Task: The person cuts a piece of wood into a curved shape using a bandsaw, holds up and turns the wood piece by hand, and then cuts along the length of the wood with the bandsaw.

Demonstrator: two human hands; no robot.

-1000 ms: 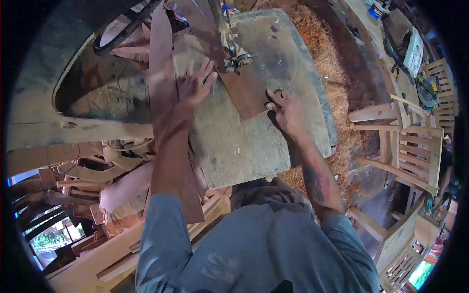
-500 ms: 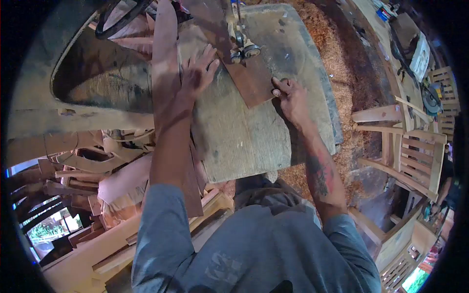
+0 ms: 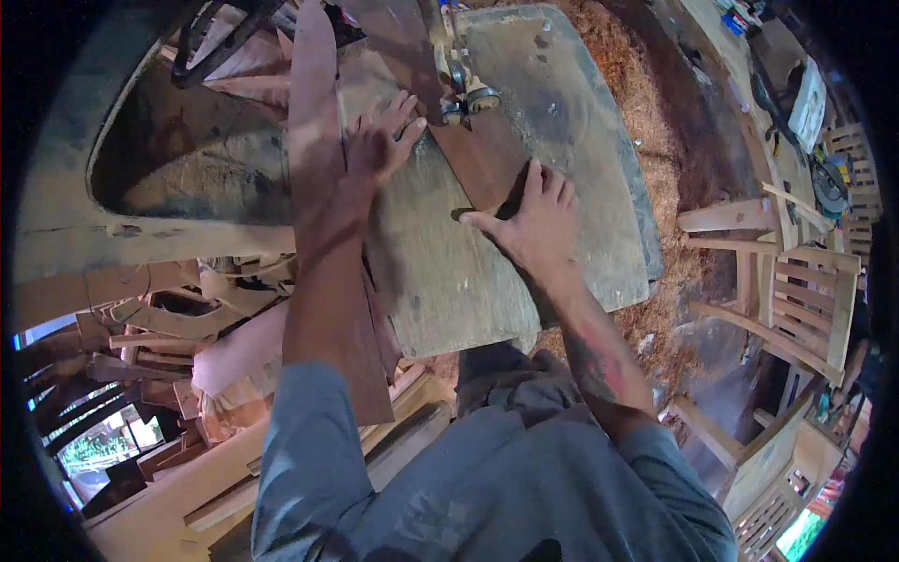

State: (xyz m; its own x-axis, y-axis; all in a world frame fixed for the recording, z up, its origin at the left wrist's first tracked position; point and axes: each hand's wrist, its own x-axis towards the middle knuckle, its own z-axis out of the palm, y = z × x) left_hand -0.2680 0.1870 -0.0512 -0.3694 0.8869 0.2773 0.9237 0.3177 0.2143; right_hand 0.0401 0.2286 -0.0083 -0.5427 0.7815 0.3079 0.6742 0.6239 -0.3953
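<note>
A reddish-brown board (image 3: 479,159) lies on the pale wooden machine table (image 3: 449,281), its far part passing beside the metal guide wheels (image 3: 473,101). My left hand (image 3: 382,142) rests with fingers spread at the left edge of that board, holding nothing. At the board's near right corner is my right hand (image 3: 536,217), its thumb stretched left and its fingers pointing away, apart from the thumb. Under my left forearm runs a long plank (image 3: 314,122) along the table's left side. The wheels hide where the board meets the blade.
A dark machine frame (image 3: 187,178) stands at the left. Wood scraps (image 3: 169,323) are piled below it. Sawdust (image 3: 655,197) covers the floor to the right, near slatted wooden chairs (image 3: 801,304). A bench with a grinder (image 3: 829,183) is at the far right.
My right hand has opened from its curled hold on the board's right edge and shifted to the near corner. The board has moved slightly away. My left hand stays nearly in place.
</note>
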